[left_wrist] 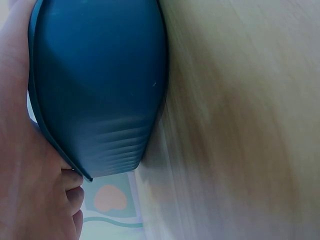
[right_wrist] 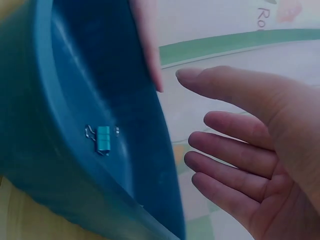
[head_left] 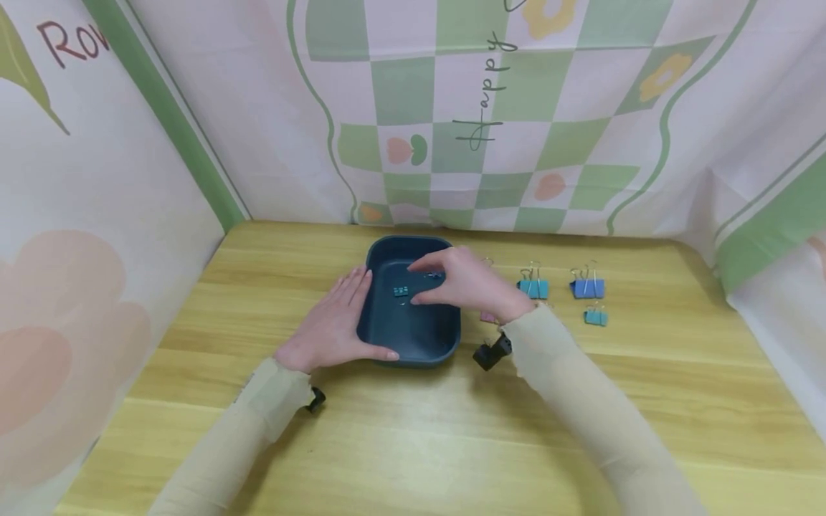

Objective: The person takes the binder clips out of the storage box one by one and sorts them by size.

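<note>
My left hand (head_left: 332,322) rests along the left side of a dark teal plastic bin (head_left: 413,344), its fingers straight at the rim and its thumb over the near rim. My right hand (head_left: 467,283) hovers above the bin's right part, thumb and fingers spread apart with nothing between them, as the right wrist view also shows. Inside the bin lies a small teal binder clip (head_left: 401,292); in the right wrist view this teal clip (right_wrist: 103,139) shows its silver wire handles. Another small clip (head_left: 434,274) lies deeper in the bin, partly covered by the right hand.
Right of the bin stand a teal binder clip (head_left: 533,289), a blue binder clip (head_left: 588,289) and a smaller teal clip (head_left: 596,317). A pink clip (head_left: 488,317) is mostly hidden by the right wrist. A printed curtain (head_left: 464,143) hangs behind the wooden table (head_left: 387,444).
</note>
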Motion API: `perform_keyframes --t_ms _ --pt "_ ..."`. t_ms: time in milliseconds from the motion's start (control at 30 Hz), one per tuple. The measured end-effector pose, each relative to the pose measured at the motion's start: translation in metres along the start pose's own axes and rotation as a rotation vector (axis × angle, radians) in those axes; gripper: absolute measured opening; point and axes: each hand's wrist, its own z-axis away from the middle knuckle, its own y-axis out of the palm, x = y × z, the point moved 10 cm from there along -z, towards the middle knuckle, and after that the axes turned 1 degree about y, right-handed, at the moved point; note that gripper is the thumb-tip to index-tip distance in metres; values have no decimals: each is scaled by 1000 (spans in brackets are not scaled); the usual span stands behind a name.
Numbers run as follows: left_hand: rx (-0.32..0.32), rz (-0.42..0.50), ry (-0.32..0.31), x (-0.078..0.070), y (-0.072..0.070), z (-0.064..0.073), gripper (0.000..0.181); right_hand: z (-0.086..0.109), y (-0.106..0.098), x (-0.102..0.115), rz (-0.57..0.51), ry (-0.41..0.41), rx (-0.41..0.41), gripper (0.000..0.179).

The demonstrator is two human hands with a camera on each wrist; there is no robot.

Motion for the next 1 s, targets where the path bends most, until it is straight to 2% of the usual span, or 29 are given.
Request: perform_keyframes --t_ms 333,667,1000 --pt "-3 -4 11 0 -1 0 143 -28 15 -13 -48 47 20 51" --pt "5 -9 10 0 0 0 142 -49 25 -20 -77 43 32 47" --pt "11 4 13 1 1 1 141 -59 46 -38 -59 157 148 48"
